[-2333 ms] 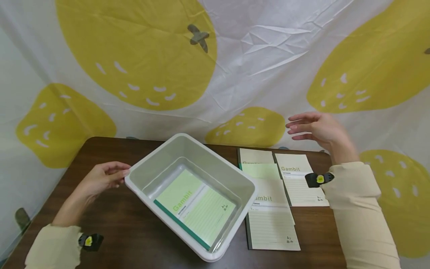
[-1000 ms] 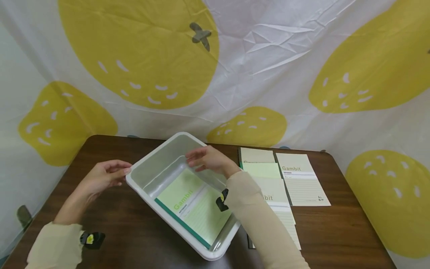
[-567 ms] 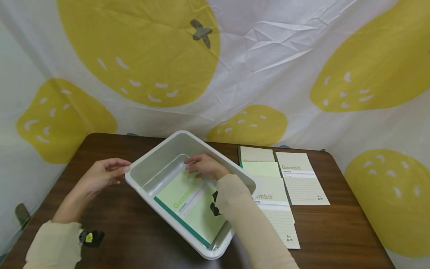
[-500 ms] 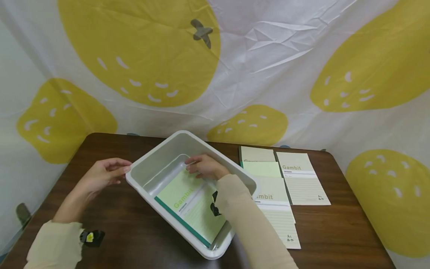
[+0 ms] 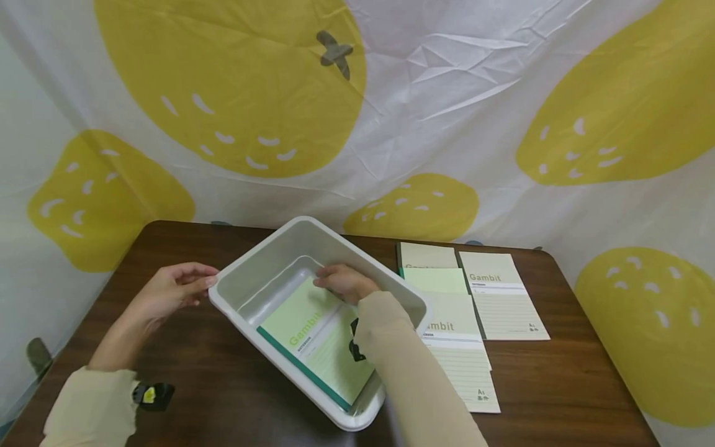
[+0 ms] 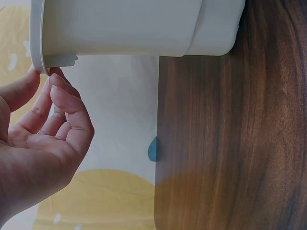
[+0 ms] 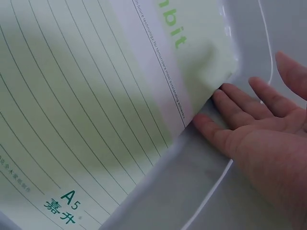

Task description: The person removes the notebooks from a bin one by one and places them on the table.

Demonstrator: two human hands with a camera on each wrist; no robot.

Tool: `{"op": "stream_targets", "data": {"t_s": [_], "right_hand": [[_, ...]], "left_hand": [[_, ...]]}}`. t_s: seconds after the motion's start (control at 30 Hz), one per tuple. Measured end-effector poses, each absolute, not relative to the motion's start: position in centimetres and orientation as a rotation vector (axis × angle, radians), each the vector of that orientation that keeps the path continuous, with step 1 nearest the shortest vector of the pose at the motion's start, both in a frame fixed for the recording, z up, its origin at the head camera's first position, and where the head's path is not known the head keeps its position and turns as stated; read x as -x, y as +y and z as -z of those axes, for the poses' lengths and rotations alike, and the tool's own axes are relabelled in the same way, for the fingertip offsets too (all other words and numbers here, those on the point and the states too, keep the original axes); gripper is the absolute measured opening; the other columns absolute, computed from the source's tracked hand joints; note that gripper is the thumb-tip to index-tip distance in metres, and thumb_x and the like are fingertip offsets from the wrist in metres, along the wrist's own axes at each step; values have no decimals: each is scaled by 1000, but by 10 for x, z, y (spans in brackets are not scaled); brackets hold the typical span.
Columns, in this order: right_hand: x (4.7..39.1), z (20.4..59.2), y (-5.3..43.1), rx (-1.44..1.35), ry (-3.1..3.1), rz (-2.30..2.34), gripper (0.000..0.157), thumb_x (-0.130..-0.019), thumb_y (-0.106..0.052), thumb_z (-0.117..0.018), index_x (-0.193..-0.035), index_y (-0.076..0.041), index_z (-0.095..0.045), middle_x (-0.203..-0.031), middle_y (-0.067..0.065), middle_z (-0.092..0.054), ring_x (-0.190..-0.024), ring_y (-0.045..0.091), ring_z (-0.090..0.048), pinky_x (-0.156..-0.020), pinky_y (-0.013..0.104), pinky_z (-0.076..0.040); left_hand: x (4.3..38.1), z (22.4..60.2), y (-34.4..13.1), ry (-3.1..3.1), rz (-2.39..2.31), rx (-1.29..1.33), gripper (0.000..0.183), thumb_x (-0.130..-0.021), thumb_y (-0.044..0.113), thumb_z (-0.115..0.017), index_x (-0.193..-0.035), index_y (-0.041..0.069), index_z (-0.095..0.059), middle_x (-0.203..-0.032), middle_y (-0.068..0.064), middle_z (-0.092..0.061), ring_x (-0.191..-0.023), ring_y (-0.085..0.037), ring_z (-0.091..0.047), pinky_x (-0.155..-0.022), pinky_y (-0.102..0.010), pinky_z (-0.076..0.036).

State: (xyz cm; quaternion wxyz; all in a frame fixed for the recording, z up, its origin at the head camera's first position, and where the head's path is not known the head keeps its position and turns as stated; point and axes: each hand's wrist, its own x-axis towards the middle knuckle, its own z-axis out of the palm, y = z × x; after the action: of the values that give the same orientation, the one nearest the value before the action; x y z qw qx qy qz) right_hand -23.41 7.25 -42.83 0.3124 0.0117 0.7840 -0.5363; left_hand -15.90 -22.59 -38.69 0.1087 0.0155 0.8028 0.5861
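Note:
My left hand (image 5: 170,293) pinches the corner rim of a pale grey plastic tub (image 5: 262,264) between thumb and fingers. The left wrist view shows the thumb on one side of the rim (image 6: 37,43) and fingertips on the other. A light green notebook (image 5: 301,320) with a dark green spine lies flat on the tub's floor. My right hand (image 5: 347,282) reaches inside the tub over its right wall. In the right wrist view, its fingers (image 7: 216,134) are extended, with tips right at the notebook's edge, and the thumb (image 7: 290,72) is held apart.
Right of the tub, several notebooks overlap on the dark wooden table (image 5: 581,379): a white one (image 5: 505,304) at right, another white one (image 5: 460,347) in front, a green one (image 5: 436,281) partly covered. A lemon-patterned cloth (image 5: 424,124) hangs behind the table.
My right hand has come from above the white notebooks, left and down into the tub, to the green notebook's edge. My left hand has stayed at the tub's rim.

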Motion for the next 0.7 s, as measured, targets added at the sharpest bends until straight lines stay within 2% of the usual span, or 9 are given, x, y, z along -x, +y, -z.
{"op": "stream_targets", "data": {"t_s": [0.3,0.6,0.7], "right_hand": [[233,430,72,-54,2047,1388,40,-90,-4,-54,-128,4,-45,-126,15,-47,-116,27,-43,-96,39,-36],[232,429,72,-25,2082,1375,43,-88,1,-55,-130,-2,-47,-123,11,-49,-108,22,-45,-94,43,-36],[233,429,72,5,2105,1389,44,-85,4,-56,-128,-2,-49,-115,11,-50,-101,20,-46,-90,39,-38]], "left_hand": [[159,386,-225,2377,-1714,-47,46,-89,22,-61,-115,-15,-49,-83,4,-62,-71,-9,-56,-61,-27,-49],[159,387,-226,2376,-1716,-46,46,-88,21,-62,-114,-15,-49,-82,4,-62,-69,-8,-56,-60,-26,-48],[159,387,-226,2378,-1715,-51,46,-89,21,-61,-114,-15,-49,-82,4,-62,-69,-8,-56,-60,-26,-48]]}}
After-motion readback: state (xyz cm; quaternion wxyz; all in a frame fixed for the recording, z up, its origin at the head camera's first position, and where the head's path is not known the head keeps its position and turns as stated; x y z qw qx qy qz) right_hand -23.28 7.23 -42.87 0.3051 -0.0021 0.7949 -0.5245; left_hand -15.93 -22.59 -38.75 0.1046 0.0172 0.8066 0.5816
